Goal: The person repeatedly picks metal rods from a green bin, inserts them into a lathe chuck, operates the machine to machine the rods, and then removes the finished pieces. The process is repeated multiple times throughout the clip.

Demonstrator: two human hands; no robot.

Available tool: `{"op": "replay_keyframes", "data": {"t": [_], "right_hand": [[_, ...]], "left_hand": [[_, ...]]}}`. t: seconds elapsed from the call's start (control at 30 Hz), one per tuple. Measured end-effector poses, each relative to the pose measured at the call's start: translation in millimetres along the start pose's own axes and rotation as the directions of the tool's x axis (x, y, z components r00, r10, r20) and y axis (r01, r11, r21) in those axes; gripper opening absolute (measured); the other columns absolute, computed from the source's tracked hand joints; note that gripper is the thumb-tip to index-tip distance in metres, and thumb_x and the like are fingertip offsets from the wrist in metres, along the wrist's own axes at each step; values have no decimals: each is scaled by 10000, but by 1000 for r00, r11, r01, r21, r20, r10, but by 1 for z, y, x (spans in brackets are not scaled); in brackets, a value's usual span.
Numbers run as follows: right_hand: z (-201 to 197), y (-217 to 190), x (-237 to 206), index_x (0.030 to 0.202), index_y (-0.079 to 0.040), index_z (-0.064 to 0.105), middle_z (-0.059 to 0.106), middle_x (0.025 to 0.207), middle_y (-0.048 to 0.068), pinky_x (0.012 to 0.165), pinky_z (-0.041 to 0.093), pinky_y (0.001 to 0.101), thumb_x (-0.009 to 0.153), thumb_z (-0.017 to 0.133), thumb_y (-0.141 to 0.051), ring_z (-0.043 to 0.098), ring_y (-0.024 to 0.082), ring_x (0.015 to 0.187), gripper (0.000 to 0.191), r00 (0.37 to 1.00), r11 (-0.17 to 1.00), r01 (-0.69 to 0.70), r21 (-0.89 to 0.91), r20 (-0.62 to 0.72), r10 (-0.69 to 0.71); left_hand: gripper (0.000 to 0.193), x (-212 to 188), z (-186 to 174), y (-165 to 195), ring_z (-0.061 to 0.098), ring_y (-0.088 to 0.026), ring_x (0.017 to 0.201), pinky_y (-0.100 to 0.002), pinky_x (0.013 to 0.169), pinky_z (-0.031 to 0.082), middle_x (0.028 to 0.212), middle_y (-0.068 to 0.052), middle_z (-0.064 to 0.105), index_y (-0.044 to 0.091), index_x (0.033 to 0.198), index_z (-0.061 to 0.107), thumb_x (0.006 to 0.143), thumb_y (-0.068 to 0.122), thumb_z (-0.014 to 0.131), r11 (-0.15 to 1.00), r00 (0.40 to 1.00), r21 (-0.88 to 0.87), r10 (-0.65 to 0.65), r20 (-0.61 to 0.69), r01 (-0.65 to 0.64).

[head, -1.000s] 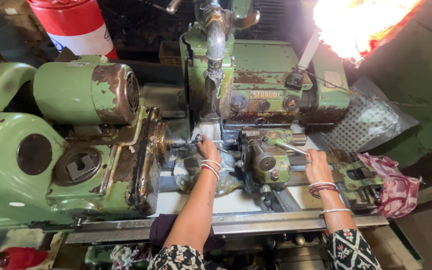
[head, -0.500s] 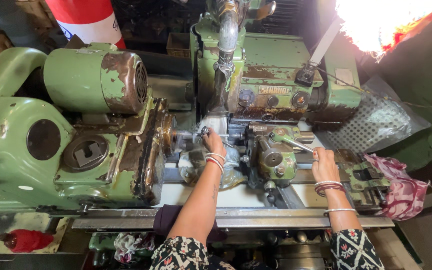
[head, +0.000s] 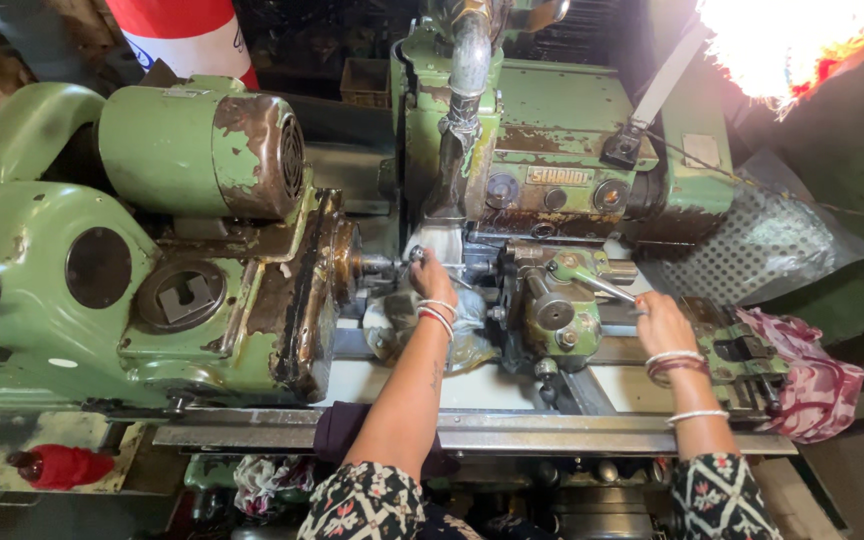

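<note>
Up close, the left hand [head: 433,281] reaches forward into the gap in the middle of the green machine, its fingers drawn together around a small metal part [head: 414,255] that sits at the tip of the spindle nose [head: 372,264]; whether the fingertips truly pinch it or only rest on it I cannot tell, since the hand's back hides them. The spindle's long axis runs left to right, so the part lies just ahead of the knuckles and slightly to the left, in line with the rusted round chuck face [head: 337,265] on the headstock. The left hand is plainly the nearer of the two to it. Well apart to the right, the right hand [head: 662,322] is closed over the end of a slim metal lever [head: 592,282] that slants up and left toward the green slide block [head: 552,310]. Between the two wrists lies a crumpled, oily rag [head: 397,325], and beyond the right hand a red patterned cloth [head: 812,385] hangs off the machine bed [head: 472,432].
</note>
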State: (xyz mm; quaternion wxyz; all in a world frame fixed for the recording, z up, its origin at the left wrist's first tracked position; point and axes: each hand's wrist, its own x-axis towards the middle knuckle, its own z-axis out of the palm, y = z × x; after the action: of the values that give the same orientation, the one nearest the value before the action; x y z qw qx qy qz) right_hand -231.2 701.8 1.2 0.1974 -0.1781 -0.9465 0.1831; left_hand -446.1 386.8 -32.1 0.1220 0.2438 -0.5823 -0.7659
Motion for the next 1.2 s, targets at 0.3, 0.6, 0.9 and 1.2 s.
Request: {"op": "replay_keyframes", "data": {"t": [0.3, 0.6, 0.9, 1.2], "right_hand": [[5, -14, 2, 1164, -67, 689, 678, 1144, 278, 940, 507, 564, 954, 510, -206, 650, 471, 1057, 309, 983, 972, -115, -206, 114, 140], [-1, 11, 37, 1170, -64, 677, 649, 1167, 281, 954, 490, 564, 920, 510, -146, 616, 481, 1103, 312, 992, 988, 1, -157, 121, 19], [2, 13, 37, 1186, -76, 663, 640, 1181, 271, 956, 492, 564, 959, 522, -176, 616, 483, 1101, 285, 993, 986, -15, -165, 110, 33], [5, 21, 40, 1193, -66, 665, 634, 1206, 273, 974, 477, 563, 938, 512, -154, 602, 491, 1113, 310, 988, 991, -25, -130, 150, 44]], "left_hand": [[393, 13, -4, 0, 614, -246, 870, -389, 811, 493, 1016, -145, 718, -70, 1013, 705, 899, 306, 714, 909, 992, -401, -125, 2, 115], [379, 4, 5, -18, 684, -289, 904, -418, 834, 537, 1081, -196, 734, -54, 1024, 691, 918, 305, 629, 955, 965, -151, -260, -16, 255], [351, 26, -5, -15, 640, -251, 831, -414, 777, 522, 957, -100, 708, 15, 1050, 656, 950, 351, 649, 923, 969, -303, -247, 0, 236], [321, 42, -6, -20, 635, -207, 814, -356, 718, 545, 966, -92, 702, 4, 1061, 720, 928, 295, 693, 905, 965, -347, -261, 10, 248]]}}
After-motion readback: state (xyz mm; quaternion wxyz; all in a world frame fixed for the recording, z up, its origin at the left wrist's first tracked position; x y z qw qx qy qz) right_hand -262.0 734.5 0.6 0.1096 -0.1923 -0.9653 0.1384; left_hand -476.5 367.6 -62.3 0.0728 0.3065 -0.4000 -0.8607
